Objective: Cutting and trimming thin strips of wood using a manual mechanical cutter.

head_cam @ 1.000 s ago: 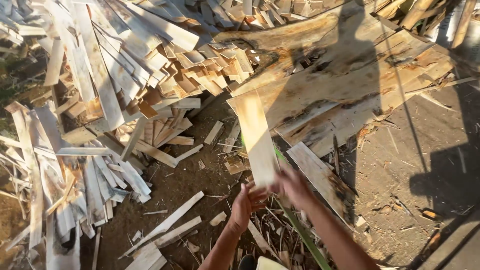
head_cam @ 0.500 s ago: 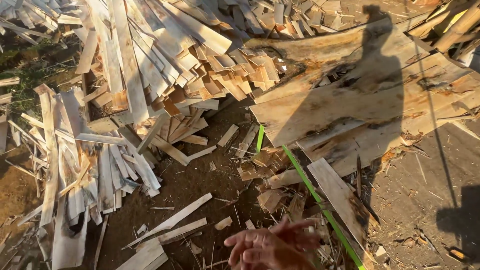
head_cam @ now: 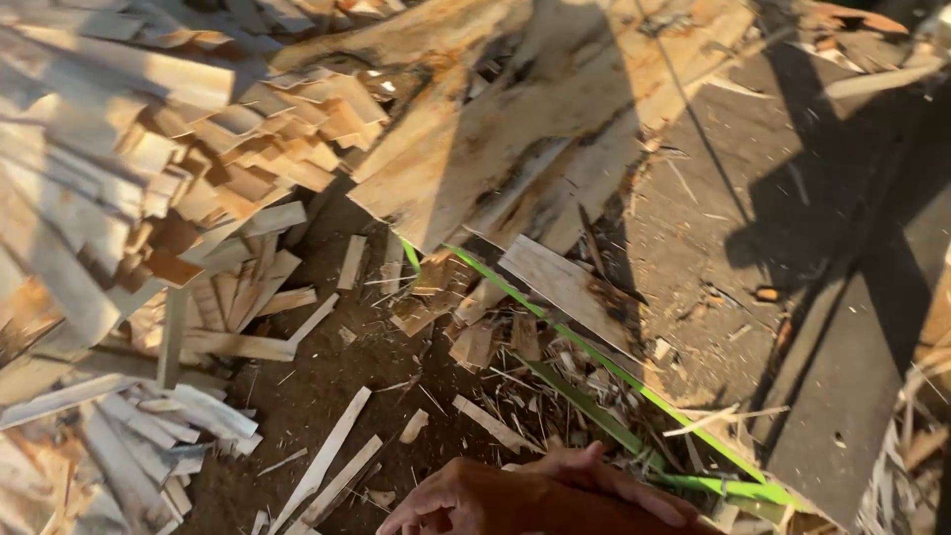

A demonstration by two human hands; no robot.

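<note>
- Fingers (head_cam: pixel 426 507) of the left hand (head_cam: pixel 475 500) hang loosely spread and empty; the plank held a second ago is gone from its grip.
- Thin wood slats (head_cam: pixel 327 471) lie just left of it on the dirt.
- Right hand (head_cam: pixel 604 485) rests against the left, slack and empty.
- Green strap (head_cam: pixel 594 362) runs diagonally beyond, past a short board (head_cam: pixel 565 287).

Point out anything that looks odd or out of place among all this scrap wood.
One thing stands out: a bright green strap runs diagonally across the wood offcuts and dirt, from the big slab toward the lower right. It is the only non-wood item. A hand hovers near it, empty.
</note>
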